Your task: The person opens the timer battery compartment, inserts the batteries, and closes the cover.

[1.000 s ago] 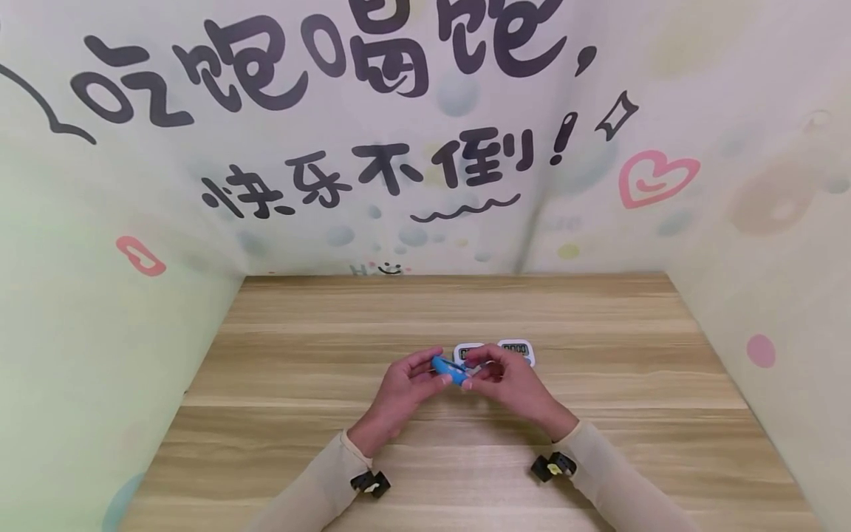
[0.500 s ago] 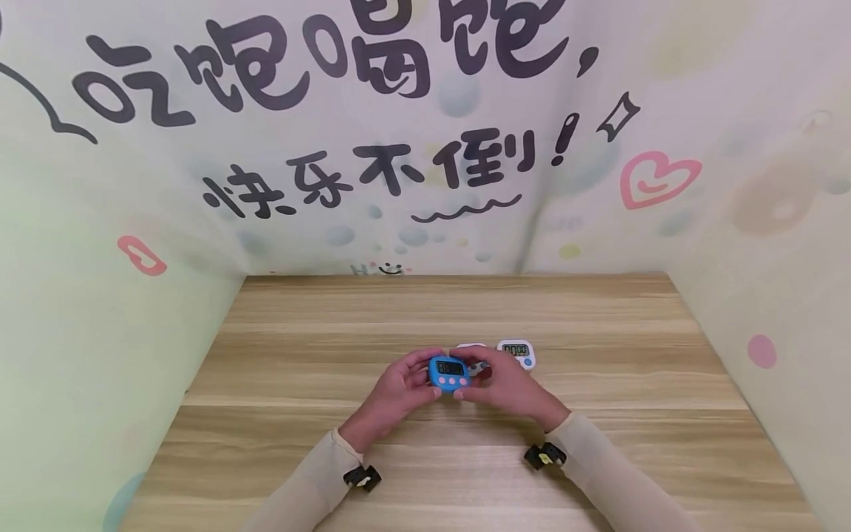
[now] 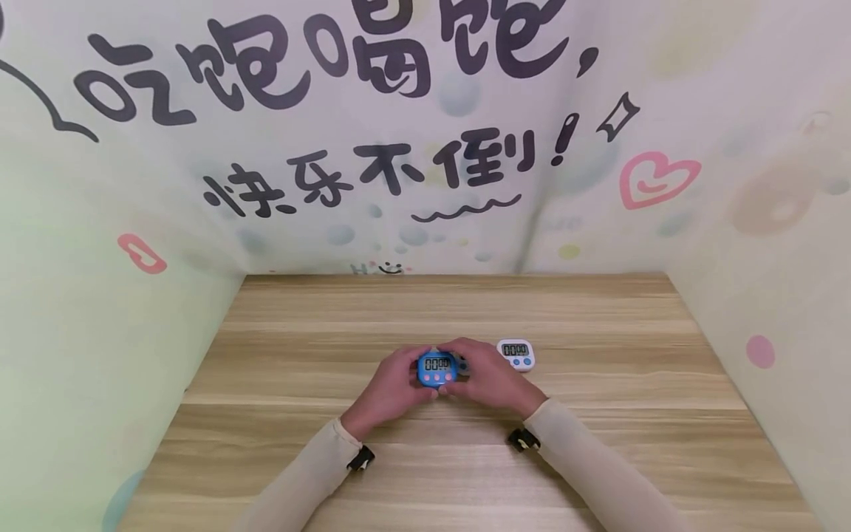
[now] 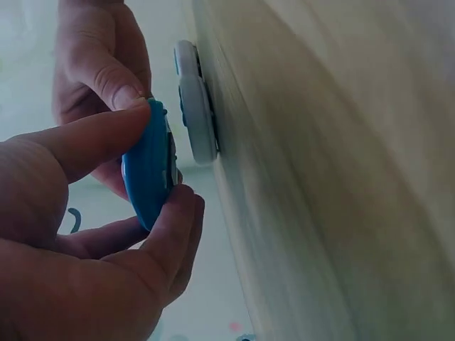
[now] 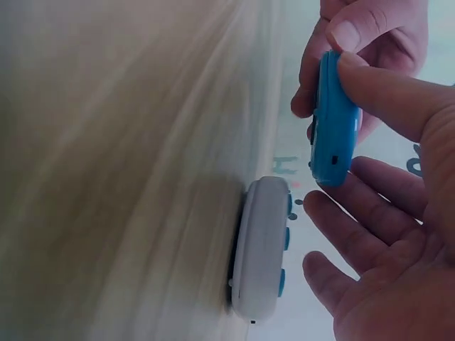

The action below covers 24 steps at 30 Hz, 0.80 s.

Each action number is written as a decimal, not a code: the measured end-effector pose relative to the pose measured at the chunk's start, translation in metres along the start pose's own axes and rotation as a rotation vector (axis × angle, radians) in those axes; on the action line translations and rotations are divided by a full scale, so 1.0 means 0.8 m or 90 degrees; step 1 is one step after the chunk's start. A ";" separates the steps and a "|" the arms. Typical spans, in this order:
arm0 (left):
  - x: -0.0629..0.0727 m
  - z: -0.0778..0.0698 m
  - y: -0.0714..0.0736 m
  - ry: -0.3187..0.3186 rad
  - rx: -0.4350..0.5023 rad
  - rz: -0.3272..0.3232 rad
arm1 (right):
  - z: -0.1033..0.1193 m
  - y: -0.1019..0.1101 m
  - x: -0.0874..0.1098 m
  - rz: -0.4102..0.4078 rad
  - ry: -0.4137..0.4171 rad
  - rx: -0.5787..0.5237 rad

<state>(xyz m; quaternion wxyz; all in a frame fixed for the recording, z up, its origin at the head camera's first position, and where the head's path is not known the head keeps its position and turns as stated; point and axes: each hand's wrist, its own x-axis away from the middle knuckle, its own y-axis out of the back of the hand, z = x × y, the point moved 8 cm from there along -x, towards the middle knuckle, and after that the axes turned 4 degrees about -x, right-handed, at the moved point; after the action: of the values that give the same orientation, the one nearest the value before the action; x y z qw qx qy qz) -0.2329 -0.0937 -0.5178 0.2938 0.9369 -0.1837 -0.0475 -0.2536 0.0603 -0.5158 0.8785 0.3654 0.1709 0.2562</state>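
**woodgrain_42:** So where's the blue digital timer [image 3: 436, 369] right now? Can't tell if it's on the table [image 3: 598, 443] or off it.

**tinkerbox:** Off it, held up just above the wood near the middle, display facing the person. Left hand [image 3: 394, 389] pinches its left edge, thumb on one side and a fingertip on the other. Right hand [image 3: 488, 382] has the thumb pressed on the top rim, and the other fingers [image 5: 370, 213] look fairly loose underneath in the right wrist view, so I'd say a light pinch rather than a full wrap.

**woodgrain_42:** How would it handle, you reckon?

**tinkerbox:** Looks like a small hard plastic shell, rigid and probably very light. Smooth sides, so a bit slippery, hence the rim grip. I'd take it by the edges like that and keep off the screen and the pink buttons on the front. A drop likely wouldn't wreck it, but the display is the weak spot.

**woodgrain_42:** And the others?

**tinkerbox:** A white timer [image 3: 515, 353] sits on the table just right of the hands. There's one more white timer [image 4: 193, 99] lying flat right behind the blue one, mostly hidden from the head view.
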 end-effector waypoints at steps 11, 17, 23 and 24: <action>-0.025 0.023 0.013 0.003 -0.146 -0.004 | -0.003 -0.009 -0.028 0.037 -0.020 0.059; -0.034 0.033 0.016 0.032 -0.155 0.004 | -0.012 -0.015 -0.038 0.050 -0.040 0.050; -0.038 0.034 0.018 0.046 -0.151 0.001 | -0.018 -0.019 -0.044 0.056 -0.049 0.058; -0.038 0.034 0.018 0.046 -0.155 0.000 | -0.019 -0.019 -0.044 0.057 -0.052 0.058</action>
<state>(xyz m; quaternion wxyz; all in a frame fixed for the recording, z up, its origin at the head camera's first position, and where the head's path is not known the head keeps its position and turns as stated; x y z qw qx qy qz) -0.2710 -0.1077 -0.5324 0.4120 0.8952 -0.1659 -0.0354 -0.2845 0.0391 -0.5329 0.8550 0.4221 0.1300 0.2718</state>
